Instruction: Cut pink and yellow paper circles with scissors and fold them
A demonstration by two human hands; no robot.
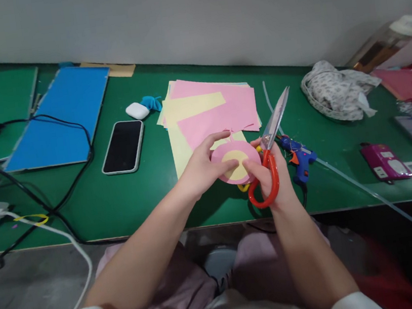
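Between my two hands is a pink paper disc with a smaller yellow paper circle at its centre. My left hand pinches the disc from the left, its thumb lying on the yellow circle. From the right, my right hand grips the disc, with its thumb on the front. Red-handled scissors hang on my right hand too, blades pointing up and away. Something yellow shows partly behind the disc; what it is stays hidden. Pink and yellow paper sheets lie just beyond the hands.
A phone, a white case and a blue board lie left. To the right are a blue glue gun with a clear stick, a patterned cloth bundle and a magenta power adapter. Black cables cross the green table's left side.
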